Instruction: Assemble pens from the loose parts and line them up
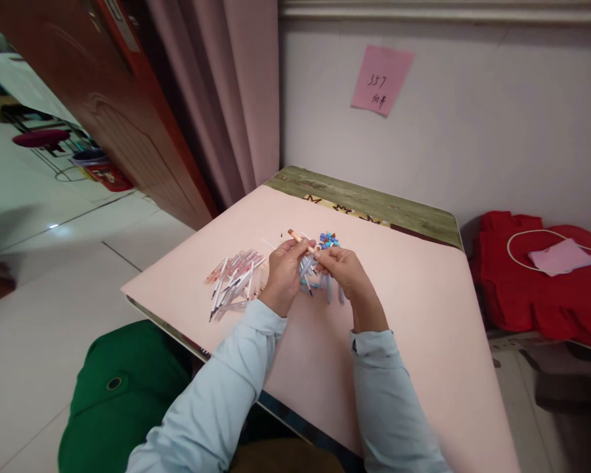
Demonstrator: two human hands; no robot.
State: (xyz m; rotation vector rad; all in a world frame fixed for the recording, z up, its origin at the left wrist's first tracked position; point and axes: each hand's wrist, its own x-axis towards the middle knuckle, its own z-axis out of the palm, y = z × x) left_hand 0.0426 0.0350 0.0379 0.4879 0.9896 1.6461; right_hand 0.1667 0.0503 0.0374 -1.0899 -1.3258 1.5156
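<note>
Over the middle of the table, my left hand [286,268] pinches a slim pen-like piece with a brown end [294,234]. My right hand [345,268] has its fingers closed at the lower right end of the same piece, close to the left fingers. Left of my hands lies a pile of white sticks with dark tips [230,290], like pen refills, beside pinkish clear tubes [239,263]. Small blue and brown pieces [329,240] are heaped just beyond my right hand. Pale bluish pen barrels [329,289] lie partly hidden under it.
The table has a pale pink cover [423,315] and a green wood-patterned far edge [374,196]. A pink note [381,80] is stuck on the wall. Red cloth [502,289] lies to the right, a green stool cover [128,394] stands at lower left, and a brown door [123,112] is beyond.
</note>
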